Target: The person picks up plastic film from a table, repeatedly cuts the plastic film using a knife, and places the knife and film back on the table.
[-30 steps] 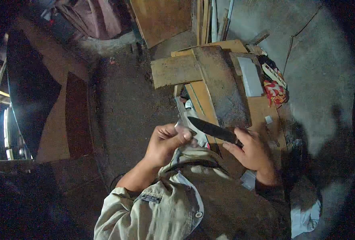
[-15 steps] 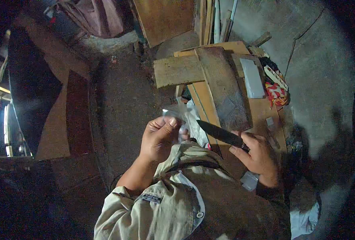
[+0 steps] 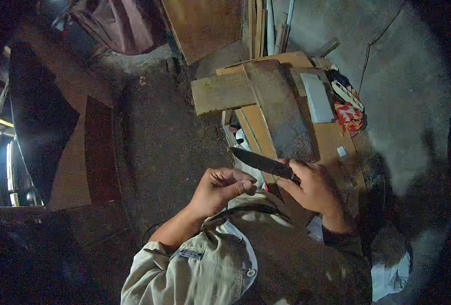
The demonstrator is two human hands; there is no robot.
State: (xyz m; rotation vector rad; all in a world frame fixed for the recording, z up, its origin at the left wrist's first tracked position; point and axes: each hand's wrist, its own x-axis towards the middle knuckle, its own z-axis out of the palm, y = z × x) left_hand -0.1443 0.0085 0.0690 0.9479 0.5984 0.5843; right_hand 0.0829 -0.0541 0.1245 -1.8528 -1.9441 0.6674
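Observation:
A dark-bladed knife [image 3: 261, 162] is in my right hand [image 3: 312, 186], with the fingers wrapped round its handle and the tip toward the upper left. Just below and left of the blade, my left hand [image 3: 220, 190] is closed in a pinch, thumb against the fingers. Whatever may be between those fingertips is too small to make out. White material [image 3: 250, 169] shows behind the blade, partly hidden by it and the hands.
Worn boards [image 3: 279, 96] lie stacked ahead, with a pale white slab [image 3: 317, 98] and a red patterned cloth [image 3: 348, 117] at their right. A brown board [image 3: 207, 25] leans at the back. A wall stands on the right.
The clear, thin piece that my left hand held is no longer visible there. My left hand has moved right and down, and the knife has shifted left and slightly up, closer to it.

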